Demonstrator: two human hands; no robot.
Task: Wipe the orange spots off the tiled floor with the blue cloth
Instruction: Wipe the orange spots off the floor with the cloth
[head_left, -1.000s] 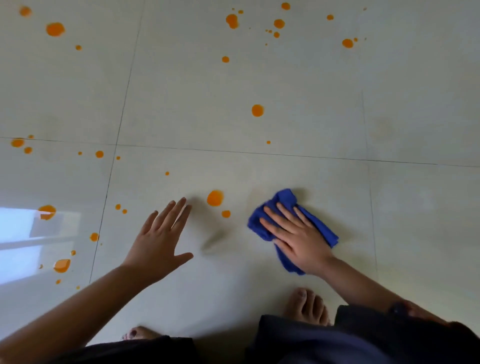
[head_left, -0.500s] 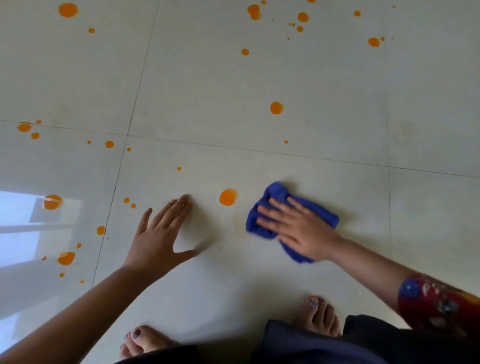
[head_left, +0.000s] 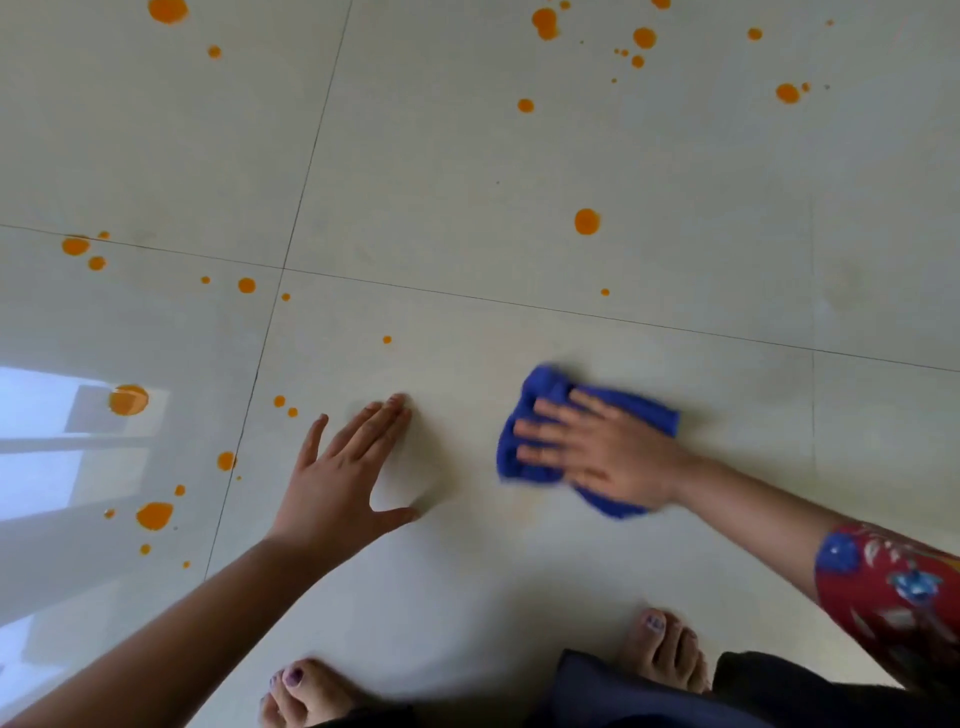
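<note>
**Tiled floor** (head_left: 467, 171): pale, glossy, laid in large squares. Thin dark grout lines cross left of centre.

**Orange spots** (head_left: 587, 221): round and of mixed sizes.
- A thick cluster lies along the far edge toward the right.
- A looser group runs down the left side.
- One lone spot sits on the far tile, well beyond the cloth.
- Two small ones lie just beside the left hand's little finger.

**Blue cloth** (head_left: 550, 387): crumpled, on the near tile right of centre, on the near side of the cross grout line. Its outline is blurred. It lies well apart from every spot in sight.

**Right hand** (head_left: 602, 452): palm down on top of the cloth, fingers straight and pointing left, pressing it flat to the floor rather than clutching it. Cloth shows past the fingertips and again beside the wrist.

**Left hand** (head_left: 337, 467): palm down on bare tile to the left of the cloth and apart from it. The fingers are straight, the thumb is spread wide, and it holds nothing.

**Sleeve** (head_left: 893, 587): red with a blue and white pattern, on the right forearm at the right edge.

**Bare feet** (head_left: 660, 649): two, at the near edge, with painted toenails. Dark clothing (head_left: 623, 696) lies between them and covers part of the right foot.

**Window reflection** (head_left: 52, 441): a bright patch on the left-hand tiles, with one large spot lying inside it.
</note>
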